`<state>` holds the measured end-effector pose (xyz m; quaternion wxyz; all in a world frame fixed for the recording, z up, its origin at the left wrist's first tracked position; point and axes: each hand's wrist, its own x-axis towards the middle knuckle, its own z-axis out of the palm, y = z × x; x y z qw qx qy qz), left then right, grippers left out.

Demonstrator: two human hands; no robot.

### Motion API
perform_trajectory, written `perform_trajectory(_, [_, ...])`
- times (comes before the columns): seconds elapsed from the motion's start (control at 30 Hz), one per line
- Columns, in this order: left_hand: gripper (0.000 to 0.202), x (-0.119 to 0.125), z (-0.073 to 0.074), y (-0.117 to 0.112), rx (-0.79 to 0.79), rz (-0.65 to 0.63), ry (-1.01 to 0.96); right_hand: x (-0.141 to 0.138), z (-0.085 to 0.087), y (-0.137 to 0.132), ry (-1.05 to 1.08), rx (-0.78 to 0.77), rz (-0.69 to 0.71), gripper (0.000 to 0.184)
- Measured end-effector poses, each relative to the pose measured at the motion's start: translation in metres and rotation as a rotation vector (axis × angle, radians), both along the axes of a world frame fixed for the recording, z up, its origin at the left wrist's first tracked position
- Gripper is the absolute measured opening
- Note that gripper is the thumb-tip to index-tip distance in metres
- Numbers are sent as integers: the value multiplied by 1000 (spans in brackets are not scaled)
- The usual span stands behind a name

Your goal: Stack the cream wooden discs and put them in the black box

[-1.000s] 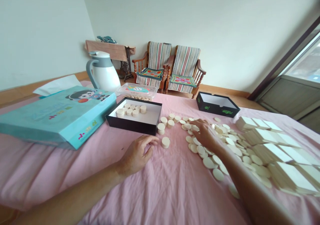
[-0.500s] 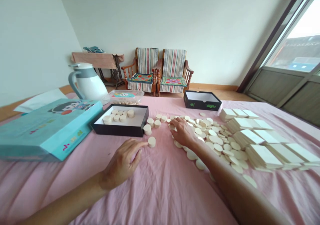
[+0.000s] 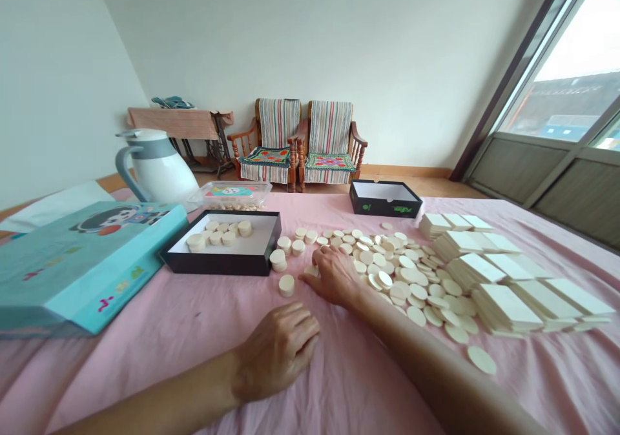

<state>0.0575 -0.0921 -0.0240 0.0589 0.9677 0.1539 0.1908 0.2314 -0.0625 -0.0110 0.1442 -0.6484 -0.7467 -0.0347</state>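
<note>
My right hand (image 3: 335,275) is curled at the left edge of a spread of pale round wooden discs (image 3: 380,267), with one pale disc (image 3: 311,271) between its thumb and fingers. Closer to me, my left hand (image 3: 278,352) rests on the cloth with its fingers curled in; anything inside them is hidden. Just beyond it stands a short stack of discs (image 3: 286,285). More small stacks (image 3: 278,260) stand beside a black box with a white inside (image 3: 220,266), and several disc stacks (image 3: 227,237) sit in that box.
A teal cardboard box (image 3: 121,261) lies at the left, with a white and grey jug (image 3: 165,170) and a clear plastic container (image 3: 237,193) behind. Rows of pale rectangular pieces (image 3: 508,306) are stacked at the right. A second black box (image 3: 386,208) stands farther back on the pink cloth (image 3: 203,332).
My left hand has drawn back from the short stack, toward me and rightward, and its fingers have curled in. My right hand has come nearer with a disc at its thumb. The view has shifted slightly.
</note>
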Motion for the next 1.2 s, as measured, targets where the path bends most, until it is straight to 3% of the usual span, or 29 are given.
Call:
perform_trajectory(0.1, [18, -4, -5, 2, -25, -27, -33, 8, 5, 4, 32, 34, -27, 34])
perform_trajectory(0.23, [16, -9, -3, 4, -88, -70, -15, 32, 14, 10, 2, 58, -181, 16])
perform_trajectory(0.4, [19, -12, 1, 7, -160, -84, -35, 51, 9, 16, -68, -36, -308, 23])
perform_trajectory(0.63, [18, -15, 3, 10, -195, -101, -81, 57, 1, 18, -25, -63, -261, 16])
perform_trajectory(0.93, [18, -16, 2, 11, -234, -98, -83, 71, -6, 20, 54, -90, -129, 27])
perform_trajectory(1.1, [17, -15, -1, 11, -248, -20, -150, 59, -4, 16, 138, 20, -153, 31])
perform_trajectory(1.2, [15, -15, -2, 11, -269, 26, -191, 41, -1, 11, 195, 70, -55, 22])
